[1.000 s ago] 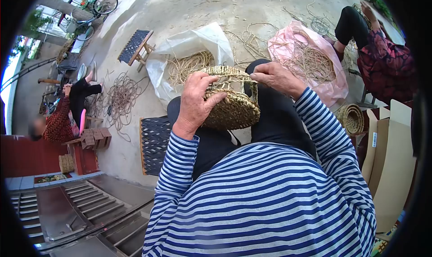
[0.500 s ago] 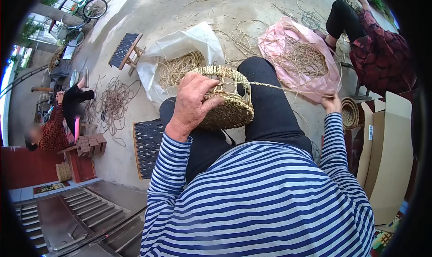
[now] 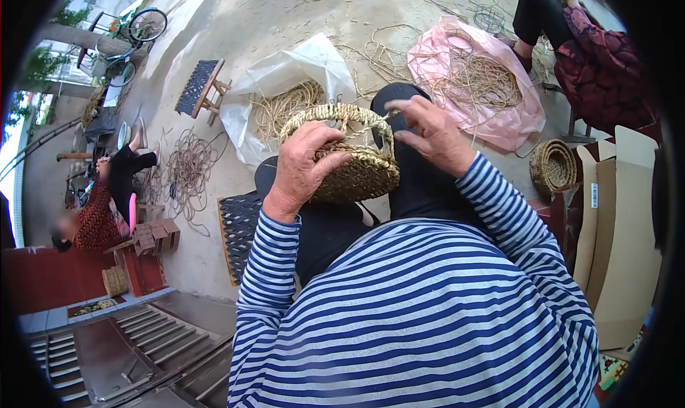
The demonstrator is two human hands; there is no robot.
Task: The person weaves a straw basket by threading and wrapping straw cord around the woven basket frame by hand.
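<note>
A small round basket (image 3: 354,177) of woven straw rope is tilted over my lap, its open frame and rope-wrapped rim towards the far side. My left hand (image 3: 303,165) is closed on its near left side, thumb across the woven base and fingers over the side. Close to the right end of the rim is my right hand (image 3: 437,137), fingers bent, with a gap between thumb and forefinger. Its fingertips are a little blurred, and I see no cord clearly held in them. Under the basket are my dark trousers (image 3: 435,194).
Beyond my knees lie a white plastic bag (image 3: 314,58) and a pink bag (image 3: 524,126), both holding straw cord. At right are stacked baskets (image 3: 553,167), a cardboard box (image 3: 624,229) and a seated person (image 3: 606,79). Another person (image 3: 100,201) sits left, beside loose cord (image 3: 189,165).
My right hand has come in from far right, where it held a cord stretched from the basket, to beside the basket's rim. My left hand keeps its hold.
</note>
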